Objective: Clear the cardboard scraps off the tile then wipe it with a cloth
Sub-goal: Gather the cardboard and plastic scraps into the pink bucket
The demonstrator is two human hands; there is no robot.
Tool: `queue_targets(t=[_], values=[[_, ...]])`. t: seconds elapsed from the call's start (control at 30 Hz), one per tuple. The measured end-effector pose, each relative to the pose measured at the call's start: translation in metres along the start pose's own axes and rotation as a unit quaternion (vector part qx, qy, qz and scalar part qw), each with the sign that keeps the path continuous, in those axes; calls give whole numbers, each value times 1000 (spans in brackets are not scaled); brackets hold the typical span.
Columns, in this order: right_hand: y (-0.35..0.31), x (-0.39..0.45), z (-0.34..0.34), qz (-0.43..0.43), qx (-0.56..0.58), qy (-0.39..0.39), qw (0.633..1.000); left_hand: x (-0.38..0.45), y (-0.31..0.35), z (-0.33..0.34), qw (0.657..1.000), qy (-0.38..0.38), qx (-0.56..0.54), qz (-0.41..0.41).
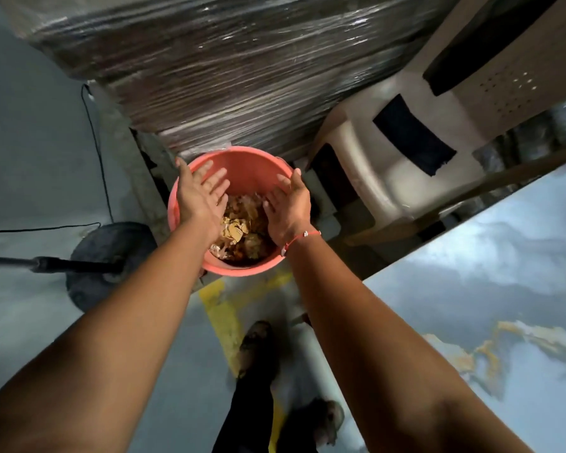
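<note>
Hands, left (pixel 199 197) and right (pixel 286 207), spread open, empty, over round pink plastic bucket (pixel 190 178); brown torn cardboard scraps (pixel 239 232) inside: light, stiff, loose, best scooped by handfuls; glossy marbled tile (pixel 490 289) right

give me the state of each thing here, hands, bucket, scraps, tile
left hand: open, over the bucket, holding nothing
right hand: open, over the bucket, holding nothing
bucket: upright on the floor, partly filled
cardboard scraps: piled inside the bucket
tile: bare where visible
</note>
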State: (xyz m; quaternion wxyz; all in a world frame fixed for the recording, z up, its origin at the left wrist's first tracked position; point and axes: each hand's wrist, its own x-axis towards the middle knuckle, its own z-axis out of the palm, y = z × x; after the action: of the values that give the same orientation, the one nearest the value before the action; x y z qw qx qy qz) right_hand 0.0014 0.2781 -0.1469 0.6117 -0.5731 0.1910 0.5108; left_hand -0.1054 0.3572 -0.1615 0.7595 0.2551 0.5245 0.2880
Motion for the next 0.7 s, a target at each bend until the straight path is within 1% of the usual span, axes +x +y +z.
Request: queue_targets(t=[0.03,0.1,0.13,0.2,0.27,0.33,0.43,0.53,0.63,0.7], values=[[-1,-8,-7,-29,10,-27,999,-2,-4,0,999,-13,26,17],[-5,-32,-28,-83,23,-35,996,-27,-5,14,990,-62,102,70],[-8,-48,-41,-112,25,-37,993,-44,-4,24,985,-86,126,82],[-16,-74,-72,-174,17,-40,984,-76,-4,47,973,-135,157,103],[-26,-108,-107,-214,9,-36,976,-107,-10,72,963,-178,165,114],[-36,-142,-148,-252,9,-4,968,-139,-22,100,951,-237,165,109],[-47,-194,-213,-308,-20,70,949,-187,-54,131,927,-309,191,95],[-48,-235,-286,-333,-9,144,932,-230,-94,151,897,-365,235,88],[-39,-268,-361,-351,19,224,909,-266,-133,159,869,-403,272,93],[-25,-288,-407,-358,34,273,892,-282,-155,157,860,-406,287,112]])
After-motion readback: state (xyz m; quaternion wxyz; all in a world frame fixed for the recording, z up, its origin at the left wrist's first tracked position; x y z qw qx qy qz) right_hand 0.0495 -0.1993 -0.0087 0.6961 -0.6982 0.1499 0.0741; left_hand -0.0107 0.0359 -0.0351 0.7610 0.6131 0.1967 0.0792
